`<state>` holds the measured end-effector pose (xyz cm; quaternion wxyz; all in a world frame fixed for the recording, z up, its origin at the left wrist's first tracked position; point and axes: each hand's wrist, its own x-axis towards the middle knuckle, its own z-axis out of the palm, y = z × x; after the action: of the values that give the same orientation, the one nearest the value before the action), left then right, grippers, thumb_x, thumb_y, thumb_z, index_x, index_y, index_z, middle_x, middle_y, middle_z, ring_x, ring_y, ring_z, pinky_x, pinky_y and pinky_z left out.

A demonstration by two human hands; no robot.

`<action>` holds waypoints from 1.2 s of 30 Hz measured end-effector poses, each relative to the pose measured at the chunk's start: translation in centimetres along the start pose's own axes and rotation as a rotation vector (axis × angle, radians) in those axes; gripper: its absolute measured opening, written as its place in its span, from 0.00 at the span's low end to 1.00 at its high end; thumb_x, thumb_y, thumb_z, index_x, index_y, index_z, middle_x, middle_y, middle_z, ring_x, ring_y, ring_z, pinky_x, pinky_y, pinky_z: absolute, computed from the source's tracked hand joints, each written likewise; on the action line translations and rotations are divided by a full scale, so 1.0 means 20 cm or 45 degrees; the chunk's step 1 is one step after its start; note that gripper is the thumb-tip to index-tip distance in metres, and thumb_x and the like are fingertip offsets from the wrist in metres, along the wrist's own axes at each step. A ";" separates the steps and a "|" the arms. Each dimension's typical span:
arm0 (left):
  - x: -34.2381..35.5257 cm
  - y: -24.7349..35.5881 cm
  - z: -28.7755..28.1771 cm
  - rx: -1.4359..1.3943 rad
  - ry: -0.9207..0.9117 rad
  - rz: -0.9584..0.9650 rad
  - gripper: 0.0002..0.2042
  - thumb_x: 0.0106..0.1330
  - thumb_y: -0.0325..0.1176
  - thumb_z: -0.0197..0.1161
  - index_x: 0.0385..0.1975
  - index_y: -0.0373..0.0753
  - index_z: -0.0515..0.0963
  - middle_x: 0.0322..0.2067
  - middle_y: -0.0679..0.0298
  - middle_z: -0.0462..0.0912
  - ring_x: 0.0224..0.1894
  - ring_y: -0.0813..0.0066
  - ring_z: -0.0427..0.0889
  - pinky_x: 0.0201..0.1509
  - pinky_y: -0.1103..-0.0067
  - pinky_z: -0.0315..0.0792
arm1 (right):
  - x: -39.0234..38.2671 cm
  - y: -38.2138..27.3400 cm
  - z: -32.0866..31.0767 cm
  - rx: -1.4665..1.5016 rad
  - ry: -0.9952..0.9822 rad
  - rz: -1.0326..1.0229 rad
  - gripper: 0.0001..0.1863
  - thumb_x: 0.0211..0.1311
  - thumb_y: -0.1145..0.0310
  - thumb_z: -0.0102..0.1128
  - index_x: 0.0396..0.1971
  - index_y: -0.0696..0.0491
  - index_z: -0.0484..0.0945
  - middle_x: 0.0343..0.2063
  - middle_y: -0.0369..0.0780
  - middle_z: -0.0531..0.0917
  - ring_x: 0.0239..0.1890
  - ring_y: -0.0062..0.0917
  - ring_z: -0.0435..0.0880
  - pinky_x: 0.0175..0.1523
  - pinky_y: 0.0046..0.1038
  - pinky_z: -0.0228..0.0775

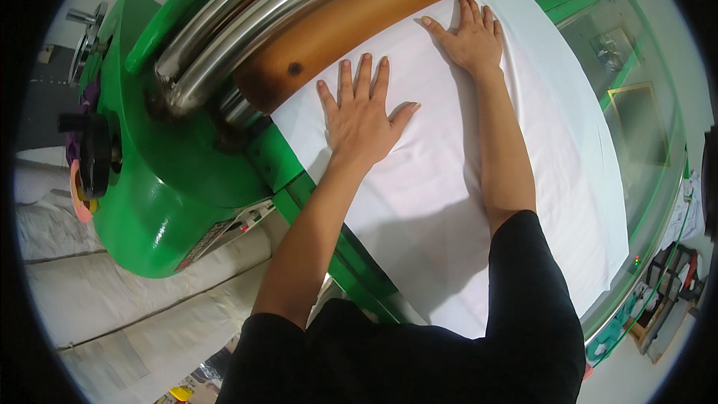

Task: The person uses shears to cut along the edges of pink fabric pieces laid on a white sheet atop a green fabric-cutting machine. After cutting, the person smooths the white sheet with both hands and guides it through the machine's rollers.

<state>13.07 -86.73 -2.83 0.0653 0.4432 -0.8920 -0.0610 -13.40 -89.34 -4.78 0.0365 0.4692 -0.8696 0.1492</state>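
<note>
A wide white sheet of fabric (419, 202) lies over the bed of a green roller machine, with some creases and a pale blue-white layer along its right side. My left hand (361, 123) presses flat on it, fingers spread, close to the left end of an orange-brown roller (374, 34). Farther up and to the right, my right hand (475, 41) also rests flat on the fabric, its fingers stretched toward the roller. The fabric's far edge meets the roller; whether it passes under cannot be told. Neither hand holds anything.
Shiny metal rollers (262, 37) run behind the orange-brown one. The green machine housing (179, 202) at left carries a black handwheel (95, 155) and a metal crank wheel (86, 41). Large wrapped white rolls (149, 299) lie below. A glass panel (636, 97) borders the right side.
</note>
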 end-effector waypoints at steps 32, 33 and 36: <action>-0.06 0.05 0.21 -0.201 0.198 0.186 0.53 0.65 0.78 0.56 0.84 0.49 0.61 0.86 0.55 0.52 0.87 0.36 0.37 0.82 0.29 0.26 | 0.22 0.47 0.28 -0.205 0.040 -0.296 0.54 0.72 0.17 0.36 0.84 0.43 0.62 0.83 0.38 0.62 0.85 0.38 0.58 0.87 0.44 0.47; -0.06 0.05 0.21 -0.200 0.198 0.187 0.53 0.66 0.78 0.55 0.85 0.49 0.60 0.86 0.55 0.52 0.87 0.36 0.37 0.82 0.29 0.26 | 0.22 0.49 0.29 -0.246 0.032 -0.282 0.53 0.72 0.18 0.36 0.84 0.42 0.62 0.83 0.38 0.62 0.85 0.38 0.58 0.87 0.43 0.47; -0.10 0.04 0.25 -0.215 0.191 0.154 0.53 0.66 0.79 0.55 0.85 0.49 0.60 0.86 0.56 0.51 0.88 0.37 0.36 0.82 0.29 0.23 | 0.15 0.41 0.24 -0.379 -0.010 -0.265 0.51 0.73 0.19 0.36 0.84 0.37 0.60 0.84 0.37 0.62 0.84 0.38 0.60 0.87 0.43 0.48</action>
<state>12.82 -84.46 -7.77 0.1725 0.3849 -0.9013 -0.0985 -21.57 -88.97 -10.50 0.1172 0.5468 -0.8289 0.0124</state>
